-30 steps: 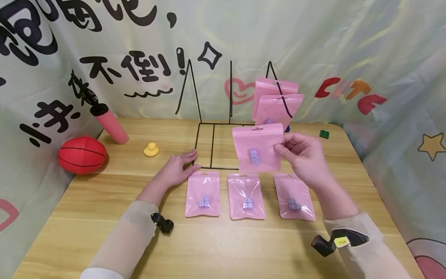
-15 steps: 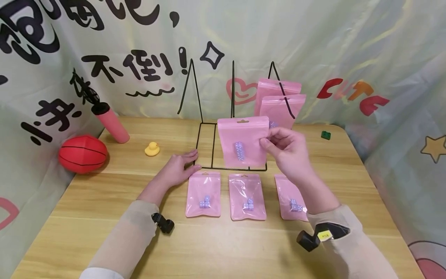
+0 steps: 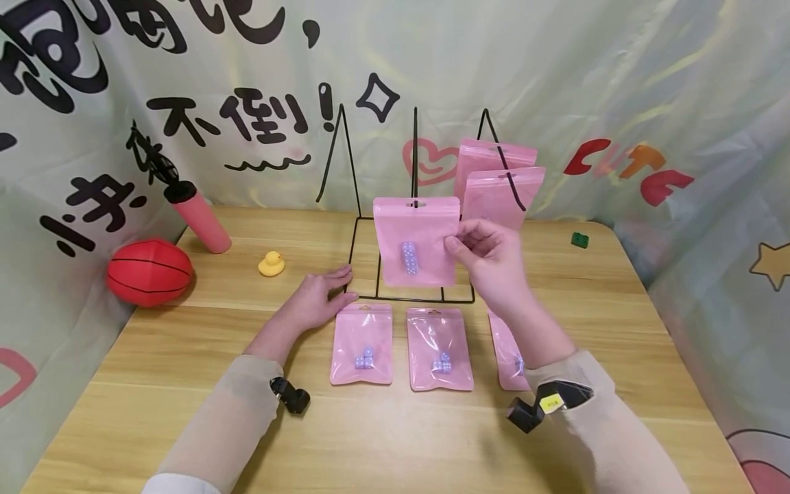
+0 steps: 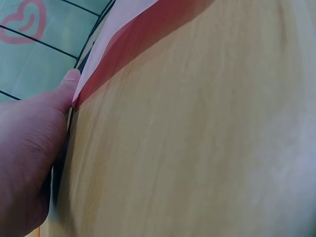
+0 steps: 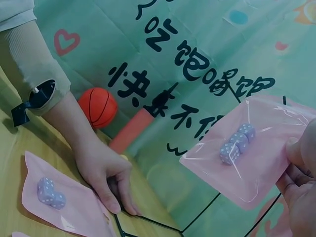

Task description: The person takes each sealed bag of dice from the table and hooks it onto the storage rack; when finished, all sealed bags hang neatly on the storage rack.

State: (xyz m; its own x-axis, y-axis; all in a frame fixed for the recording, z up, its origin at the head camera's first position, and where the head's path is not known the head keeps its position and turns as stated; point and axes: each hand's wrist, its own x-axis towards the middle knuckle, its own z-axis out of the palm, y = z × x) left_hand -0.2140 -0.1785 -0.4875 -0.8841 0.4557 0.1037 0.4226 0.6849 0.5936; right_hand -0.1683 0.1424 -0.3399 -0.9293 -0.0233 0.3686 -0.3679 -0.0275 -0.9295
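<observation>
My right hand [image 3: 494, 257] pinches the right edge of a pink zip bag [image 3: 426, 261] between thumb and fingers. Pale purple dice [image 5: 238, 143] show in a row through its window. The bag hangs upright, its top hole at the tip of the middle hook of a black wire rack [image 3: 415, 154]; whether the hook passes through is unclear. My left hand [image 3: 315, 298] rests with fingers and thumb on the rack's front left base corner. Two pink bags [image 3: 503, 192] hang on the right hook. In front lie a left bag [image 3: 352, 322], a middle bag [image 3: 428, 329] and a right bag [image 3: 503, 343], partly hidden by my right forearm.
A red ball [image 3: 150, 272], a pink vase [image 3: 200, 219] and a yellow rubber duck [image 3: 271, 263] stand left of the rack. At the back right lies a green toy brick [image 3: 579, 240]. A printed cloth [image 3: 278, 41] hangs behind the wooden table [image 3: 395, 446].
My right hand has carried the pinched bag left and slightly up and away, from before the right hook to the middle hook. The left hand stays on the rack's base.
</observation>
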